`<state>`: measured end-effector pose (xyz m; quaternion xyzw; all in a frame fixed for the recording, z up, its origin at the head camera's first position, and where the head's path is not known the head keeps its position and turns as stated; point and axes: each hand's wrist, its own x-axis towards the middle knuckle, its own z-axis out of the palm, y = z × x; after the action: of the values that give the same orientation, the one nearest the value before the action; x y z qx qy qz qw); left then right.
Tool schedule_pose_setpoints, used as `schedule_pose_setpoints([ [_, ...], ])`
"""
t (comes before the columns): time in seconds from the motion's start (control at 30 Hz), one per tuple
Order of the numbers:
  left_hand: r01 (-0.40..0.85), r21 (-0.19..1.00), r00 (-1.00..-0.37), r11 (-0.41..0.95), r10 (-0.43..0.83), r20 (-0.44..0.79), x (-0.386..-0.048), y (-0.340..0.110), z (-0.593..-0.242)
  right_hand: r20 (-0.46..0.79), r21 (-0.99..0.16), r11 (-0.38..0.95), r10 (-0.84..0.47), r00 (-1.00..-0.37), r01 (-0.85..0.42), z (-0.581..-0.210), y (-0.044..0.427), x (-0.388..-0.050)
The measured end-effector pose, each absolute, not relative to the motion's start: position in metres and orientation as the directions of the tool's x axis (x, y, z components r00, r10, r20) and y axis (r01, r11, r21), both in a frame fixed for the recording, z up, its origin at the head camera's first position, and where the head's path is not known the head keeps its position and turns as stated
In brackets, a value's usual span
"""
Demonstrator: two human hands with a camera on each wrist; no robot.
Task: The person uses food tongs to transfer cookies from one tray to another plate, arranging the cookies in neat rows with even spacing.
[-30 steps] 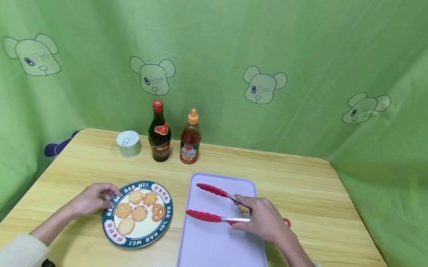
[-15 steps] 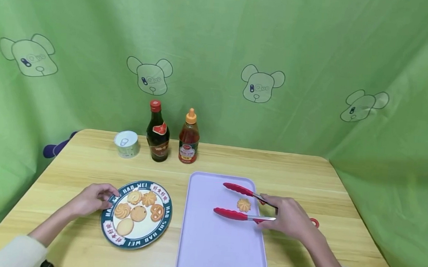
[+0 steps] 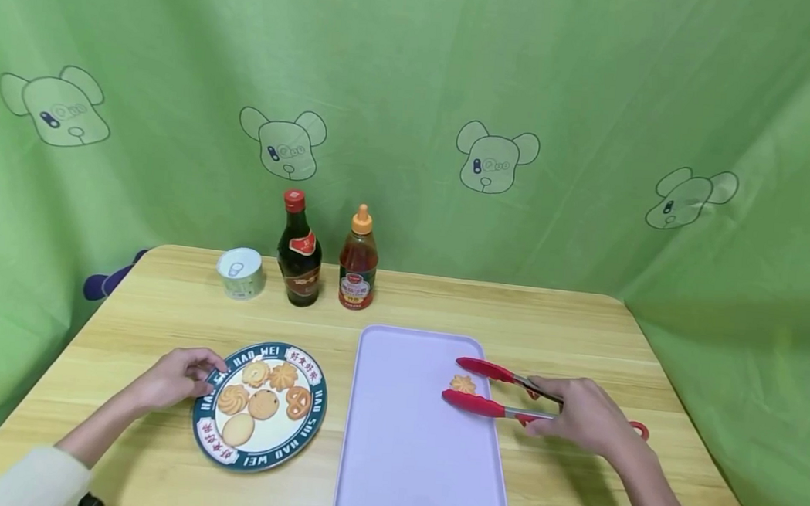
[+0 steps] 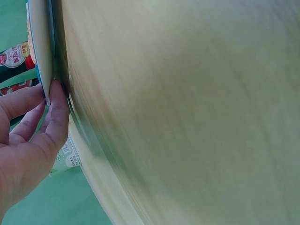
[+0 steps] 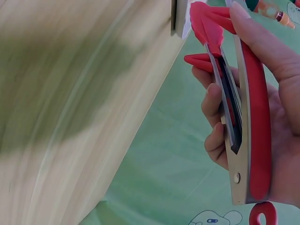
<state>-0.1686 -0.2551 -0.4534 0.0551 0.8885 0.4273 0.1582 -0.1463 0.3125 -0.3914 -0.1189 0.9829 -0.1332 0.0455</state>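
My left hand (image 3: pixel 173 379) pinches the left rim of a round plate (image 3: pixel 204 419) between thumb and fingers, which the left wrist view shows from the side. Several cookies, among them a pretzel-shaped cookie (image 3: pixel 297 403), lie on the plate. With my right hand (image 3: pixel 579 414) I grip red-and-steel tongs (image 5: pixel 255 117), fingers curled round the handles. The tongs' red tips (image 3: pixel 472 403) are spread apart over the right side of a lilac tray (image 3: pixel 420 463). One flower-shaped cookie (image 3: pixel 463 384) lies on the tray between those tips, partly covered by the nearer one.
Along the back of the wooden table (image 3: pixel 513 310) stand a can (image 3: pixel 240 274), a dark red-capped bottle (image 3: pixel 300 258) and an orange-capped sauce bottle (image 3: pixel 358 269). A green curtain (image 3: pixel 402 67) hangs behind.
My right hand has moved right with the tongs, their tips sliding back across the tray and leaving the cookie on it. My left hand and the plate stay put.
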Motion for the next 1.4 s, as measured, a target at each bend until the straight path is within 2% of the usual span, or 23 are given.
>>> schedule_pose_setpoints([
  [0.43,-0.035,0.776,-0.944,0.63,0.234,-0.233,-0.169,-0.255,-0.455,-0.073,-0.245,0.943,-0.251,-0.965,-0.227,-0.39,0.319,-0.146],
  [0.73,-0.035,0.774,-0.944,0.633,0.233,-0.233,-0.169,-0.254,-0.454,-0.012,-0.224,0.944,-0.252,-0.968,-0.243,-0.39,0.315,-0.144],
  [1.07,-0.035,0.778,-0.944,0.628,0.234,-0.231,-0.168,-0.254,-0.452,0.035,-0.209,0.934,-0.288,-0.957,-0.288,-0.384,0.297,-0.151],
  [1.4,-0.033,0.784,-0.943,0.62,0.24,-0.23,-0.168,-0.256,-0.453,0.052,-0.246,0.904,-0.349,-0.936,-0.35,-0.383,0.266,-0.161],
])
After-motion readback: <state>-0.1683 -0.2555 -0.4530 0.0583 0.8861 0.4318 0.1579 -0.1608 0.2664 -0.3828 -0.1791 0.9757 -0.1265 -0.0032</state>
